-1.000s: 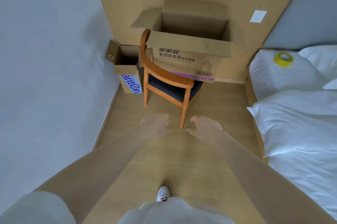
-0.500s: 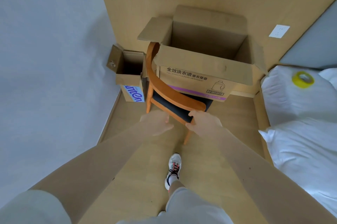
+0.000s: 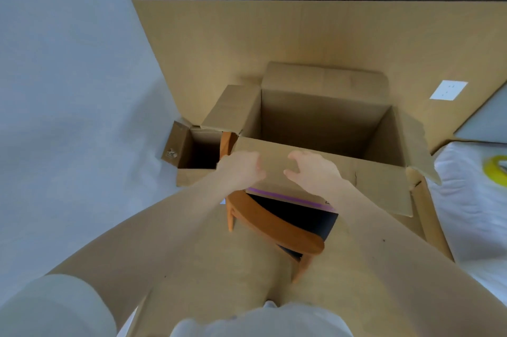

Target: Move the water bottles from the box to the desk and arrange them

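1. The large cardboard box sits open on a chair with a curved wooden back and a dark seat. Its flaps are folded out and only plain brown inner walls show. The near flap hides the bottom, so any water bottles inside cannot be seen.
2. A smaller open carton stands just to its left, its inside dark.
3. The left hand and right hand are over the near flap, fingers loosely curled and gripping nothing. Whether they touch it is unclear.
4. A yellow tape roll on the white bed is cut off at the right edge.

Both hands — left hand, right hand — over open cardboard box on chair
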Available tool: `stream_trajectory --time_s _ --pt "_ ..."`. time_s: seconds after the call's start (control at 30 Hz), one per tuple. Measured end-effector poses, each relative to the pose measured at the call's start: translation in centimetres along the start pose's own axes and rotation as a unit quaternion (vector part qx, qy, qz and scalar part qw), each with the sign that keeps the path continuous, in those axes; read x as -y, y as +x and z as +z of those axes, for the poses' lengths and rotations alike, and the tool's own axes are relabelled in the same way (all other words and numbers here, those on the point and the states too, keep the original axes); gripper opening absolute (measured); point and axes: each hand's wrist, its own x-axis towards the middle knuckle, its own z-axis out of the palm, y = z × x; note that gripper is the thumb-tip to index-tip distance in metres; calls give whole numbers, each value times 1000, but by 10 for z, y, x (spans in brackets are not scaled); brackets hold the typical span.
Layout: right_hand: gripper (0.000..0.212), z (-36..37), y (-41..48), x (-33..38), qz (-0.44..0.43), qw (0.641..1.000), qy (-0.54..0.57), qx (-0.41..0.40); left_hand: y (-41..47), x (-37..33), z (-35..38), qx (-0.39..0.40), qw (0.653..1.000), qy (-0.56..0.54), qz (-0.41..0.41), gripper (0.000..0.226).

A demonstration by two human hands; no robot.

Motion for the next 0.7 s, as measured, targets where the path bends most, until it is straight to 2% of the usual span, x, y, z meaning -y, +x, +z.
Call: stream_trajectory --time_s 0.23,0.47,0.7 --pt "47 -22 43 -42 46 999 17 -9 66 -22 -23 -17 999 9 42 22" --pt "47 -28 67 -97 130 991 42 -9 137 -51 -25 -22 996 15 88 37" --pt "47 -26 108 -153 208 976 58 16 225 -67 -11 31 992 18 125 39"
